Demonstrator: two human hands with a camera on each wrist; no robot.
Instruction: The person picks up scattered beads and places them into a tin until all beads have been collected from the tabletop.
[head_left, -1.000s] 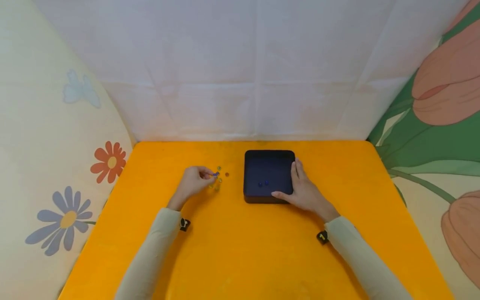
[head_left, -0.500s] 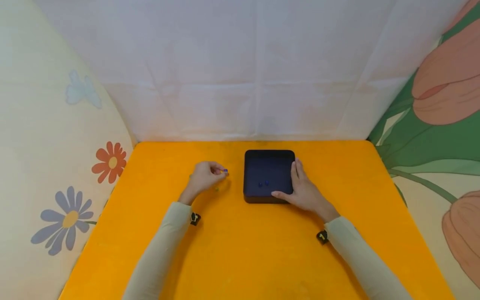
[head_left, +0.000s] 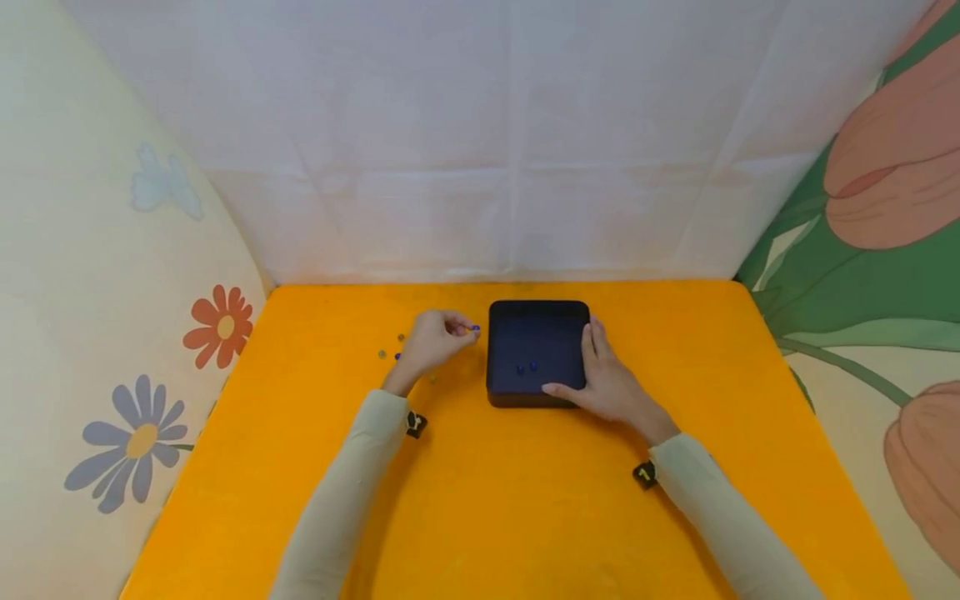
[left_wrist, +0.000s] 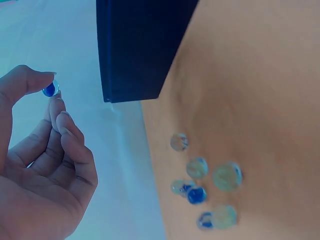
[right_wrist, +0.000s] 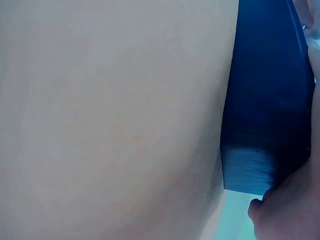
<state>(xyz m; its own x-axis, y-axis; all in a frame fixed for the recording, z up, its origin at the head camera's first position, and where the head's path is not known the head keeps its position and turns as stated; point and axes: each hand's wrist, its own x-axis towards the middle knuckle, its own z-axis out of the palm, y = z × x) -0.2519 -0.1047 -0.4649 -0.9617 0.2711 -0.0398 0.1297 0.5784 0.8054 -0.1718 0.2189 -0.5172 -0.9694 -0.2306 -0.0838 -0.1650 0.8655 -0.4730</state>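
In the head view my left hand is just left of the black square box, above the table. Its thumb and fingertips pinch a clear and blue marble, plain in the left wrist view, with the other fingers half curled. My right hand holds the box at its near right corner, thumb over the front rim and fingers along the right wall. Inside the box lie two dark blue marbles. Part of the box wall fills the right of the right wrist view.
Several loose marbles, some yellowish and some blue, lie on the orange table left of the box. My left hand and wrist hide part of that group in the head view. A white cloth hangs behind the table.
My left hand has lifted the pinched marble from the group and carried it right, close to the box's left wall. My right hand and the box have stayed in place.
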